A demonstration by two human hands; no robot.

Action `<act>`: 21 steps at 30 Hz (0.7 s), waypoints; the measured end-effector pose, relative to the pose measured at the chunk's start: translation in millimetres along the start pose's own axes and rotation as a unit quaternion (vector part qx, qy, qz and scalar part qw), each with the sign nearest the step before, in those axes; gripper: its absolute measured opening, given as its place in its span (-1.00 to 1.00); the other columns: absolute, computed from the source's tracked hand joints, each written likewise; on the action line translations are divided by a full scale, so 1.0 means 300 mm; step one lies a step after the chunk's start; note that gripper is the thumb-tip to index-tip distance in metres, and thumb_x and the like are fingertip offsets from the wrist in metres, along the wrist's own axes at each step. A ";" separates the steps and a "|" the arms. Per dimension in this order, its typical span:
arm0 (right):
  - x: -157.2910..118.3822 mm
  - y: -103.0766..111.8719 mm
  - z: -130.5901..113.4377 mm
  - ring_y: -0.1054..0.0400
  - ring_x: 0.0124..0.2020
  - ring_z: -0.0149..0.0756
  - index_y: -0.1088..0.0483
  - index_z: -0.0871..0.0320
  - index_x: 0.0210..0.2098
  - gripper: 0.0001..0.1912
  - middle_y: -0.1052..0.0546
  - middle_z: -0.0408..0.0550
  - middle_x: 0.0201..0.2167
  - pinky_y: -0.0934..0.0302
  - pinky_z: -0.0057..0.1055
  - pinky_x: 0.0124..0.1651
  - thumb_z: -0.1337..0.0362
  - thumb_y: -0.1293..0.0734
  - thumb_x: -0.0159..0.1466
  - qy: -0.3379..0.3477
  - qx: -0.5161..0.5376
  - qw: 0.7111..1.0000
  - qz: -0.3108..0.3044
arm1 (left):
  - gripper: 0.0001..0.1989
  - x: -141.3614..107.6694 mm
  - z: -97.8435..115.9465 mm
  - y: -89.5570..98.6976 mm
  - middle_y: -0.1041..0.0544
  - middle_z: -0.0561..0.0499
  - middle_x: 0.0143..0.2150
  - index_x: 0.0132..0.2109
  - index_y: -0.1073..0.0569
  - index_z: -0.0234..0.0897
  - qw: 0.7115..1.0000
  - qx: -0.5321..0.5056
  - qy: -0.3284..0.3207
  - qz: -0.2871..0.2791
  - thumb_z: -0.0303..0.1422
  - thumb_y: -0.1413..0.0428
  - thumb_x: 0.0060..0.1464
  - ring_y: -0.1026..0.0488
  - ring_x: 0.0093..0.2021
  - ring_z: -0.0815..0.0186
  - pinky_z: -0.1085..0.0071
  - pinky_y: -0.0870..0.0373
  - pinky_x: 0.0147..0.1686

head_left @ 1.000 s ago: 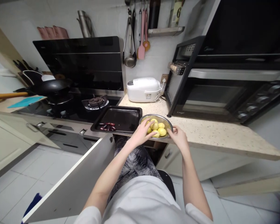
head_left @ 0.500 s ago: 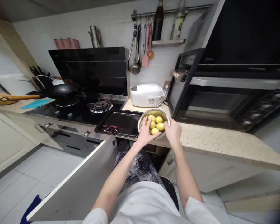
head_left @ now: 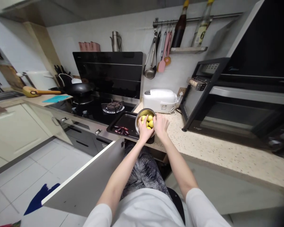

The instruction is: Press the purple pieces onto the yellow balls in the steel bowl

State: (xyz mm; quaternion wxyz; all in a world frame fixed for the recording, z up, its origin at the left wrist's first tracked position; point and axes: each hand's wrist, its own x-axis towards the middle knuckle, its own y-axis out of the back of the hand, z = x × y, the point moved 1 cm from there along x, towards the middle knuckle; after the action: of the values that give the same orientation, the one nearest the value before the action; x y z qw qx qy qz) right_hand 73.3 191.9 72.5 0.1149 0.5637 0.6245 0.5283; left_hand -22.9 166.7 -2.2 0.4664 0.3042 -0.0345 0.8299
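Observation:
A round metal bowl (head_left: 136, 121) holds several small yellow potatoes or similar round yellow produce (head_left: 150, 123). It looks tilted and overlaps the right part of a black baking tray (head_left: 130, 118). My left hand (head_left: 145, 130) reaches over the near rim, its fingers curled around the yellow pieces inside; how firmly it grips them is partly hidden. At the bowl's right rim, my right hand (head_left: 161, 124) is closed on the edge. Several dark red, elongated pieces (head_left: 121, 130) lie on the tray's left side.
Behind the bowl is a white rice cooker (head_left: 159, 100). A gas hob (head_left: 94, 107) with a black wok (head_left: 81, 88) stands at left, an oven (head_left: 236, 110) at right. Below the counter, a cabinet door (head_left: 85, 183) hangs open beside my legs. Dark blue cloth (head_left: 41, 197) lies on the floor.
The bowl has shifted left onto the tray and tilted, both hands moving with it. My head view has turned left.

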 end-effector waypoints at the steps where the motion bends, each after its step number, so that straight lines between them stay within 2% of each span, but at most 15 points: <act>1: 0.003 -0.002 -0.010 -0.46 -0.02 0.14 -0.42 0.27 0.11 -0.57 -0.50 0.45 0.01 -0.23 -0.10 -0.04 0.34 -0.02 0.46 -0.017 -0.018 1.000 0.010 | -0.20 0.005 -0.003 0.004 -0.07 -0.26 0.42 0.38 -0.33 -0.20 1.000 0.006 0.004 0.002 -0.31 -0.35 -0.01 -0.06 0.50 -0.09 0.06 -0.03 0.48; 4: 0.013 0.000 -0.039 -0.49 -0.05 0.10 -0.47 0.24 0.05 -0.62 -0.53 0.42 0.02 -0.23 -0.14 -0.04 0.31 -0.07 0.48 -0.070 -0.077 0.994 0.040 | -0.26 0.016 -0.006 0.012 -0.09 -0.23 0.44 0.35 -0.39 -0.16 1.000 0.023 0.009 0.008 -0.32 -0.34 0.00 -0.08 0.49 -0.10 0.03 -0.04 0.47; 10: 0.052 0.004 -0.087 -0.51 -0.06 -0.02 -0.47 0.24 0.03 -0.65 -0.57 0.32 0.00 -0.22 -0.26 -0.06 0.31 -0.10 0.49 -0.084 -0.149 0.985 0.023 | -0.31 0.034 -0.013 0.025 -0.18 -0.17 0.45 0.32 -0.45 -0.12 0.996 0.082 0.007 0.031 -0.32 -0.32 0.01 -0.14 0.48 -0.04 0.08 -0.10 0.45; 16: 0.081 0.006 -0.116 -0.52 -0.09 -0.08 -0.47 0.23 0.01 -0.65 -0.58 0.25 -0.02 -0.20 -0.33 -0.14 0.31 -0.08 0.50 -0.070 -0.204 0.976 0.007 | -0.25 0.038 -0.030 0.045 -0.28 -0.21 0.37 0.32 -0.45 -0.19 0.994 0.093 0.036 0.042 -0.22 -0.38 -0.04 -0.32 0.37 -0.02 0.16 -0.26 0.38; 21: 0.104 0.002 -0.139 -0.53 -0.10 -0.10 -0.45 0.21 0.00 -0.66 -0.58 0.23 -0.04 -0.20 -0.35 -0.19 0.30 -0.06 0.52 -0.037 -0.237 0.971 0.005 | -0.22 0.035 -0.042 0.058 -0.25 -0.18 0.39 0.32 -0.43 -0.15 0.993 0.092 0.057 0.044 -0.21 -0.39 -0.07 -0.33 0.36 -0.02 0.17 -0.26 0.38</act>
State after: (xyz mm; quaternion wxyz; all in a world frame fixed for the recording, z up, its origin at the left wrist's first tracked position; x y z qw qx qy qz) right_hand 32.2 195.5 104.6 0.2654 0.5426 0.4739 0.6407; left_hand -46.7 169.2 -2.7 0.4004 0.2962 0.0554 0.8654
